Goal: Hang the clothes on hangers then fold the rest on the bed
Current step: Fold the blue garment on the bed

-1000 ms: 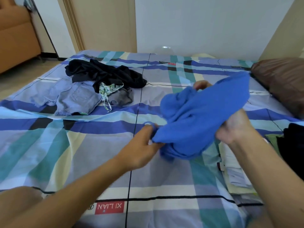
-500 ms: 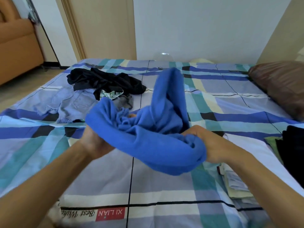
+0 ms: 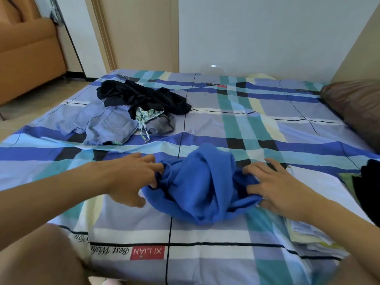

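A blue garment (image 3: pixel 201 186) lies bunched on the checked bed sheet (image 3: pixel 205 239) in front of me. My left hand (image 3: pixel 131 177) reaches in from the left, its fingertips touching the garment's left edge. My right hand (image 3: pixel 275 188) rests on the garment's right side with its fingers spread. Farther back on the left lie a black garment (image 3: pixel 144 97), pale denim shorts (image 3: pixel 109 124), a small green-patterned piece (image 3: pixel 146 116) and a grey piece (image 3: pixel 162 124).
A brown pillow (image 3: pixel 357 105) lies at the right edge of the bed. Dark clothing (image 3: pixel 370 188) and a pale stack of folded items (image 3: pixel 308 233) sit near my right arm. An orange sofa (image 3: pixel 26 54) stands on the floor at far left.
The blue garment was held up in both hands; now it lies on the bed. Both hands have loosened their grip and rest at its two sides.
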